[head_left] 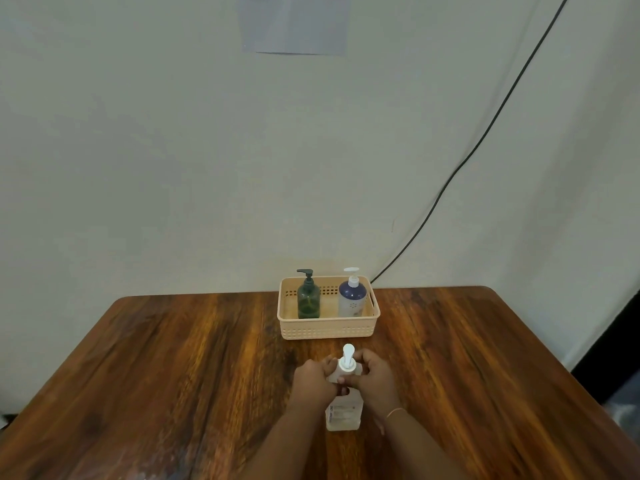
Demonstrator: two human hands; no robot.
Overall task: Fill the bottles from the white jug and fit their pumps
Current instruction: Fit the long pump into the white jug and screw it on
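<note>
**Both hands on the bottle.** A clear bottle (344,415) stands upright on the wooden surface (173,375), close to the near edge and roughly midway between the left and right edges. It sits directly between your hands. Your fingers hide its shoulders, and its labelled lower body shows below your wrists.

Your left hand (313,379) is curled round the bottle's left shoulder, with the fingers wrapped in toward the neck. Your right hand (375,375) closes on it from the opposite side, thumb across the front and fingers bent up against the collar of the white pump (347,358). Whether those fingers grip the collar itself or only the bottle beneath it cannot be told. The pump sits on the neck, its head rising clear of your knuckles and its spout pointing toward the far edge. A thin bracelet (394,412) circles your right wrist.

At the far edge, a little right of centre, rests a peach basket (329,332). A green bottle (308,301) with a dark pump stands upright in its left half, and a blue-and-white bottle (352,299) with a white pump stands in its right half. The two are apart from each other. A black cable (485,133) runs down the wall and disappears behind the far edge, just right of the basket. A sheet of paper (294,26) hangs on the wall above.
</note>
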